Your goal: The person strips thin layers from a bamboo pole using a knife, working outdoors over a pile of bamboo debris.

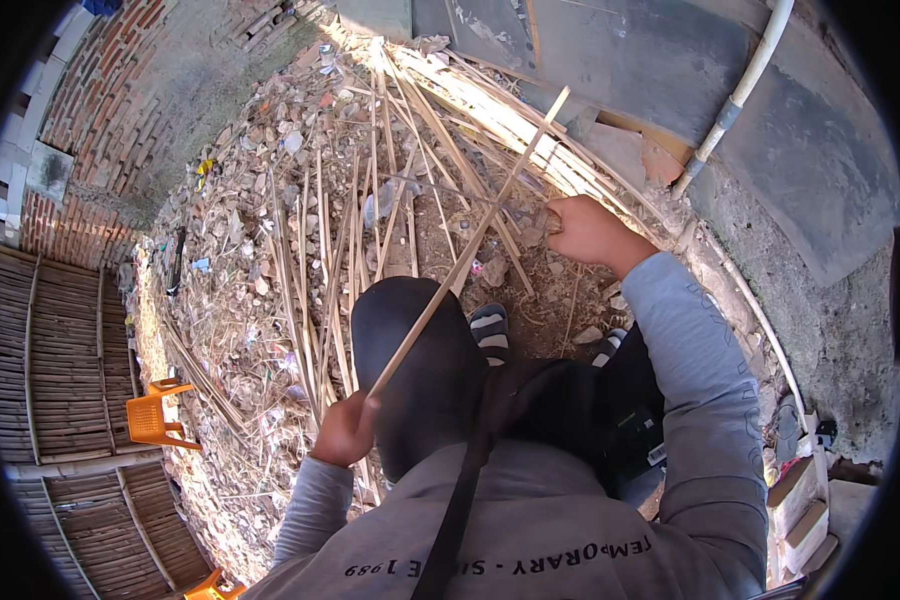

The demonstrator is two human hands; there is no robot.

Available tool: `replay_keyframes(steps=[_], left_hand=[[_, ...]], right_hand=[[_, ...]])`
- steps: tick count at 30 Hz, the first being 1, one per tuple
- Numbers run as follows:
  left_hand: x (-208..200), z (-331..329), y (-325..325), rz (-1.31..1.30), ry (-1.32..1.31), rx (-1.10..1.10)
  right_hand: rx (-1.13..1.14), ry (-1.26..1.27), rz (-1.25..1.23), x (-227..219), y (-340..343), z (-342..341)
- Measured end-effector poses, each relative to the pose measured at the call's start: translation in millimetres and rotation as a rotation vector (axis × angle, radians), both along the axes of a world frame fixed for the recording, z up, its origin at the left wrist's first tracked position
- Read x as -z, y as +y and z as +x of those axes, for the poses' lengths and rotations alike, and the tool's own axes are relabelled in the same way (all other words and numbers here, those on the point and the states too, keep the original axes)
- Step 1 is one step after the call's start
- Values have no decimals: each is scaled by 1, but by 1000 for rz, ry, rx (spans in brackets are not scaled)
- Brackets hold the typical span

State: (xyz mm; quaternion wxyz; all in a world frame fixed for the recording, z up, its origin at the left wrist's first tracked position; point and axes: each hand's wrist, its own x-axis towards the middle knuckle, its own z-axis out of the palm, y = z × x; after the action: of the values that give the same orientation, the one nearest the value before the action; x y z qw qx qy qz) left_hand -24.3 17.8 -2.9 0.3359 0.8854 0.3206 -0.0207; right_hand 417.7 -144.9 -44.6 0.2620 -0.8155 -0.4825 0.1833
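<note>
the long strip (470,243) is showing pale tan, the shirt (540,500) is displaying grey with black lettering (582,556), the sandal (489,333) is showing dark-and-white stripes, and the chair (150,418) is gleaming orange.

One long strip (469,247) slants from the left hand (346,430), over the left knee (395,313), away to the right – the right hand (592,234) is at its right side. Other strips (324,235) lie on the ground (232,325) in front. A chair (150,418) stands at left, near the bamboo screen (68,360) – a pipe (735,105) is ahead at right.

Left grip (346,430) curls close in; right grip (592,234) clenches farther forward.
</note>
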Motion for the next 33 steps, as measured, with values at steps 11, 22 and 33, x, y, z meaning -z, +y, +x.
replay_keyframes(steps=[11,22,33], left_hand=[[2,1,-2,226,30,66],[7,0,-6,189,23,22],[0,5,-8,295,56,75]], right_hand=[[90,-15,-4,-1,-6,13],[88,-20,-2,-3,-12,9],[128,-44,-98,-1,-4,12]])
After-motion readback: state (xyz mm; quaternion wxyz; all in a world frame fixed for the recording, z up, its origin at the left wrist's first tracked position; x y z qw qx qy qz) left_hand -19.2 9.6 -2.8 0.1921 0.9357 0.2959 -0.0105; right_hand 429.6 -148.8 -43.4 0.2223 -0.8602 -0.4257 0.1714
